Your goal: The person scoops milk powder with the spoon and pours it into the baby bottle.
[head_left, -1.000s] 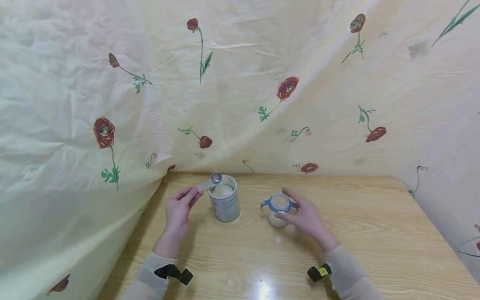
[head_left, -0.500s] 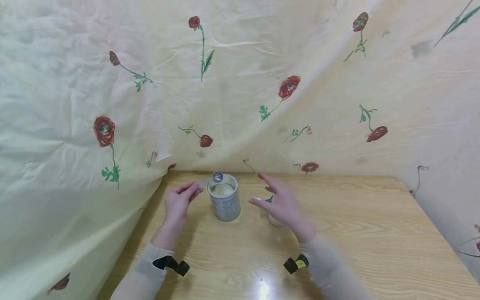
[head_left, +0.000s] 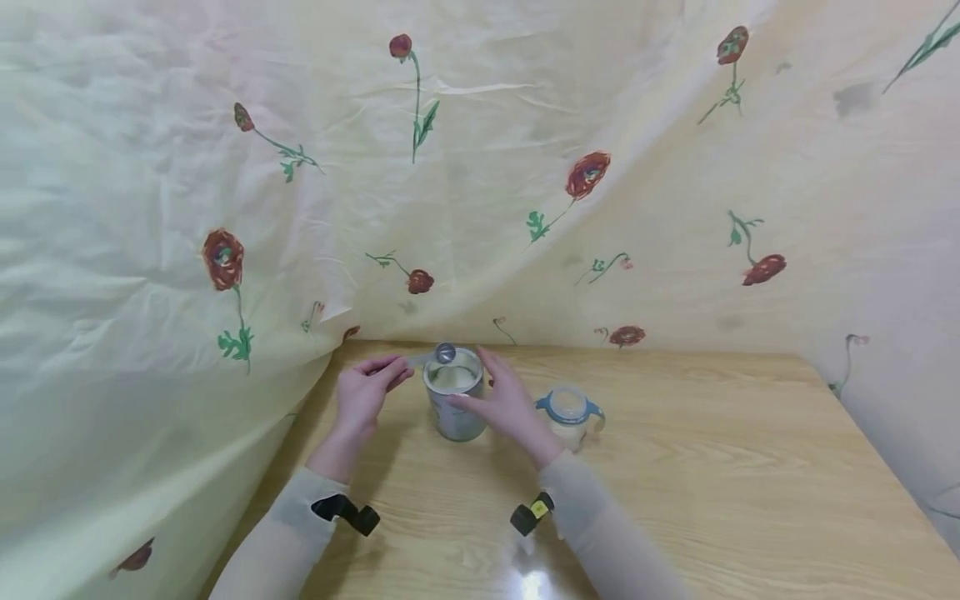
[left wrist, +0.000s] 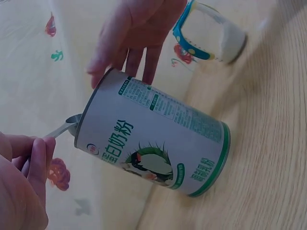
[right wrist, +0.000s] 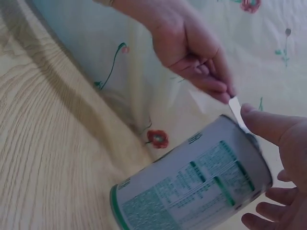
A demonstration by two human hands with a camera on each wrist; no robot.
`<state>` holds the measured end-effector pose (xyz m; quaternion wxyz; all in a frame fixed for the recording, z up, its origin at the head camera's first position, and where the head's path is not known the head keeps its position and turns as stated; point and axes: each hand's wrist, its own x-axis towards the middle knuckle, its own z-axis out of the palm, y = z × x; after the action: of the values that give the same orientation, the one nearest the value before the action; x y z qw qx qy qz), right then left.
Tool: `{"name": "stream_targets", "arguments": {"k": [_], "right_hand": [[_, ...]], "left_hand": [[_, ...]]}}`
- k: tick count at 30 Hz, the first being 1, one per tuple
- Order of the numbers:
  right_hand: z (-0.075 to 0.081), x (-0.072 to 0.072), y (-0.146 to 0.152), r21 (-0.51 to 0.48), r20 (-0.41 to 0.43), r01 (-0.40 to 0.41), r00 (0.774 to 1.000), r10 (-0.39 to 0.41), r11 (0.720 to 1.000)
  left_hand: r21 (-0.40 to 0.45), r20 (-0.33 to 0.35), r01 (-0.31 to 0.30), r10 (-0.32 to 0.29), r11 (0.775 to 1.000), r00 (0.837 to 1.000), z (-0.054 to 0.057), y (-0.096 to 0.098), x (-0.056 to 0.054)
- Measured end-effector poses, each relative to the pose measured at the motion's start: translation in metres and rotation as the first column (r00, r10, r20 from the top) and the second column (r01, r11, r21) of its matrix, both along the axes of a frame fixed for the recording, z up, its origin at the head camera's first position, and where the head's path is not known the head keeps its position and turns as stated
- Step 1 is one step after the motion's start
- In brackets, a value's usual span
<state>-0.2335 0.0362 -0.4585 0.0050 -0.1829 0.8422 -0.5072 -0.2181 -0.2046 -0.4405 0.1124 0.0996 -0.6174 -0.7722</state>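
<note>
My left hand (head_left: 363, 398) pinches the handle of a metal measuring spoon (head_left: 445, 353). The spoon's bowl is over the mouth of an uncovered milk powder can (head_left: 459, 419), which has pale powder inside. In the left wrist view the can (left wrist: 158, 139) shows green lettering on white. My right hand (head_left: 512, 408) is at the can's right side, thumb near the front rim and fingers towards the back. Its fingers look straight and spread in the right wrist view, and whether they touch the can I cannot tell. A jar with a blue two-handled collar (head_left: 567, 410) stands right of the can.
The wooden table (head_left: 720, 467) carries the can and the jar. A cream cloth printed with red flowers (head_left: 465, 208) hangs behind the table and along its left side.
My right hand has left the jar and moved left to the can, uncovering the jar. My left hand still holds the spoon over the can, almost unmoved.
</note>
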Motion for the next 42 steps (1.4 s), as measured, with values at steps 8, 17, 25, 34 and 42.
{"name": "stream_targets", "arguments": {"k": [8, 17, 25, 34, 42], "right_hand": [[-0.011, -0.013, -0.004, -0.005, 0.038, -0.007, 0.999, 0.007, 1.0], [-0.016, -0.017, -0.005, -0.083, 0.067, -0.028, 0.997, 0.034, 0.996], [-0.02, -0.019, -0.005, -0.083, 0.041, -0.032, 0.999, 0.035, 0.996], [-0.018, -0.019, -0.006, -0.081, 0.057, -0.034, 0.998, 0.039, 0.996], [-0.018, -0.019, -0.005, -0.073, 0.047, -0.036, 0.998, 0.04, 0.997]], "left_hand": [[-0.167, -0.031, 0.017, -0.022, 0.986, 0.999, 0.006, 0.002, -0.003], [-0.753, -0.264, -0.095, -0.167, 0.651, 0.95, 0.009, 0.006, -0.007], [-0.879, -0.425, -0.471, -0.563, 0.071, 0.709, 0.013, 0.007, -0.018], [-0.819, -0.296, -0.547, -0.688, -0.174, 0.662, 0.013, 0.009, -0.021], [-0.867, -0.139, -0.413, -0.661, -0.279, 0.738, 0.024, 0.02, -0.021]]}}
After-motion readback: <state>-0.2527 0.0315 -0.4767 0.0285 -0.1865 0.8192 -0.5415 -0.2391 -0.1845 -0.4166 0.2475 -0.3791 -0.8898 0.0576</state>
